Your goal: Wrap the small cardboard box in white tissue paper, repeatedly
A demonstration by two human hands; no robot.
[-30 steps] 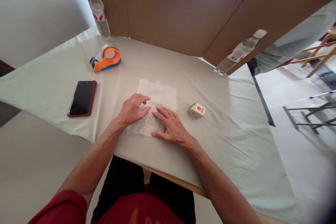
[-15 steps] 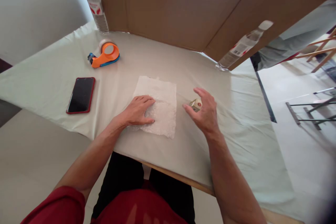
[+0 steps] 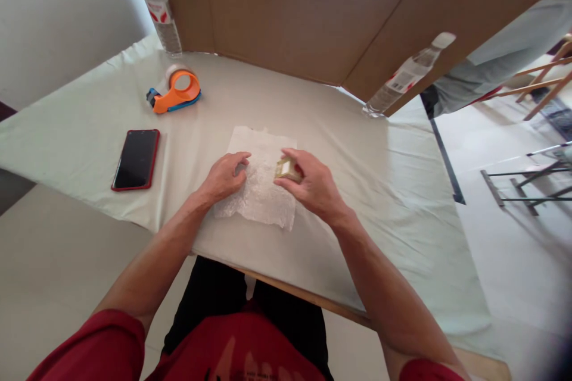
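A sheet of bubble wrap (image 3: 268,193) lies flat on the cloth-covered table in front of me. My left hand (image 3: 224,177) is at its left edge, fingers loosely curled and the thumb apart from them, with nothing plainly held. My right hand (image 3: 313,181) grips a small box (image 3: 287,170), pale yellowish with a white patch on the side facing left. Thumb and fingers clasp the box from the right, over the right part of the wrap. The palm hides its right side, and whether it touches the wrap I cannot tell.
An orange and blue tape dispenser (image 3: 179,93) and a red-cased phone (image 3: 136,159) lie to the left. Water bottles stand at the back left (image 3: 161,12) and back right (image 3: 406,78), against a large cardboard panel (image 3: 286,12). The table's wooden edge (image 3: 304,293) is near me.
My right hand has closed on the small box and carried it left, from beside the bubble wrap to over it. My left hand has drawn back toward the wrap's left edge, its fingers curling.
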